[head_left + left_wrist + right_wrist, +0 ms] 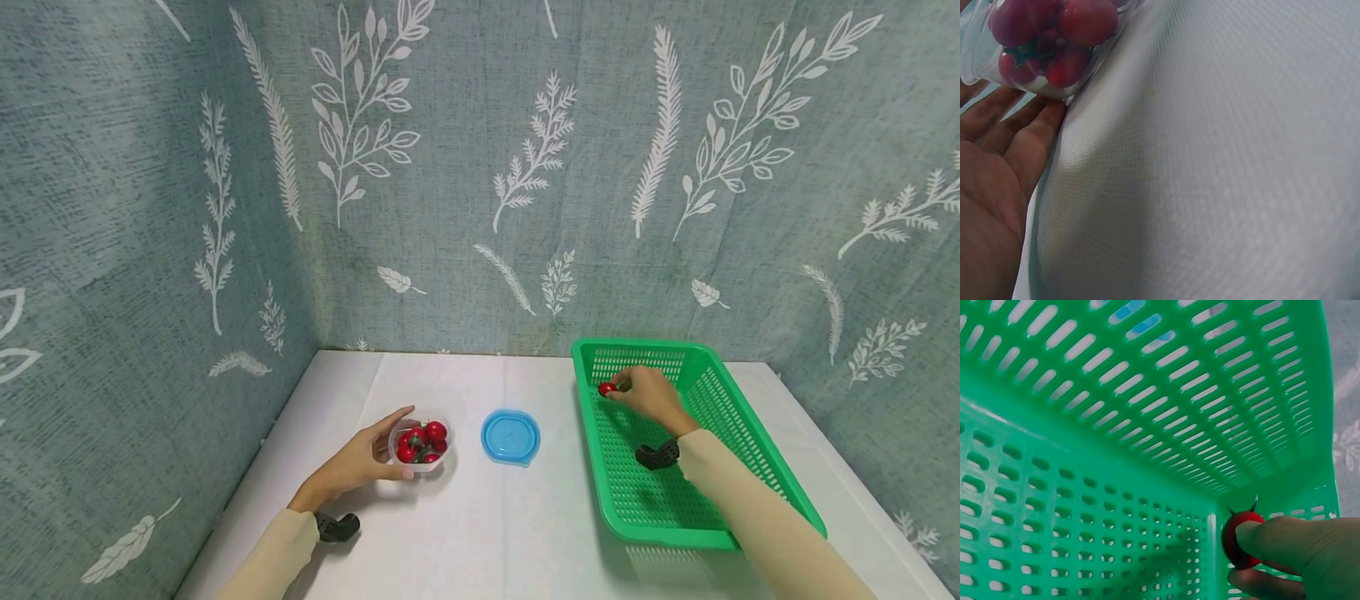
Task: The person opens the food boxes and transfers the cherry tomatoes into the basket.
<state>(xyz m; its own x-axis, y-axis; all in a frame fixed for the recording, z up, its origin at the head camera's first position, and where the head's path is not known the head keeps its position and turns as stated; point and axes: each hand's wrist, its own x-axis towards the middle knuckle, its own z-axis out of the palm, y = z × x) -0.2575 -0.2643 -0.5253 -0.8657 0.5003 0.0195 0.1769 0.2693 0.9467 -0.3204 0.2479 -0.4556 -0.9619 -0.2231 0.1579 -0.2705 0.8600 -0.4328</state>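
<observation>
In the left hand [366,455], with spread fingers, holds the tub [429,467] left of the basket [675,538]; in the right hand [651,393], pinches a tomato [607,389] between fingers inside the basket, far left.

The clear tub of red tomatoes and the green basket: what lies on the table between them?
The round blue lid lies between the clear tub and the green basket, touching neither, as the head view shows.

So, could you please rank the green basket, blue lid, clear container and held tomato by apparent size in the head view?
Green basket
Blue lid and clear container: too alike to rank
Held tomato
</observation>
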